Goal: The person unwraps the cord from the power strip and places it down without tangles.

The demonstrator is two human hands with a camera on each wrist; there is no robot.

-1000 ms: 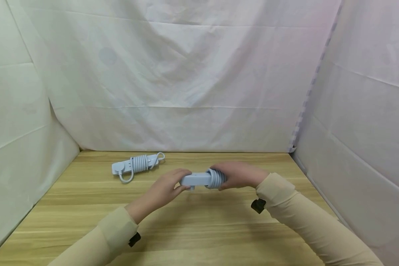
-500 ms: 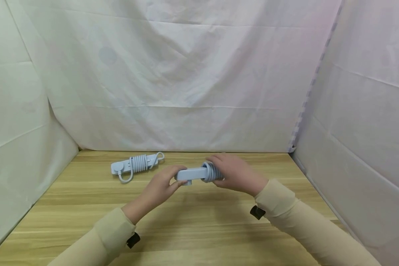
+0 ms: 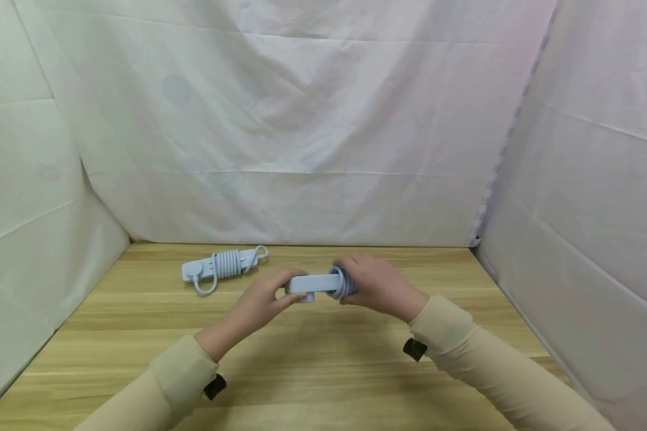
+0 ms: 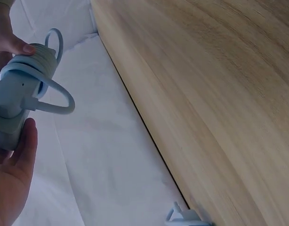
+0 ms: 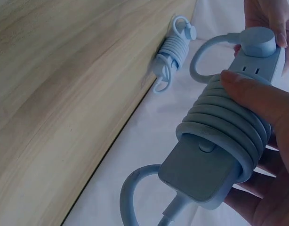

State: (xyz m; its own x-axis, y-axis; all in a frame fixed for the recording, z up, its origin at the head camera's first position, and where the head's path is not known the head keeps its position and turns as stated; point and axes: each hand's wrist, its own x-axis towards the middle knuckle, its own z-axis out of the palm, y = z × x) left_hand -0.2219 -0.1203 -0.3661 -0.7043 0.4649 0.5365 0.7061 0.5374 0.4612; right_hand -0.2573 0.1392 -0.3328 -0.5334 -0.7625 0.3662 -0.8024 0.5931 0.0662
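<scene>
A light blue power strip is held up over the table between both hands. My left hand grips its left end, thumb below and fingers on top. Its cord is wound in a coil round the body, and my right hand holds that coil. In the right wrist view the right thumb lies across the windings, with the other fingers behind. The cord's plug sits in a socket at the left-hand end, and a loop of cord sticks out from it.
A second light blue power strip, also wound with its cord and plugged into itself, lies at the back left of the wooden table. White cloth hangs behind the table and along both sides.
The held power strip has risen slightly and shifted a little to the left. My right hand has moved left with the coil, and the strip on the table has stayed put.
</scene>
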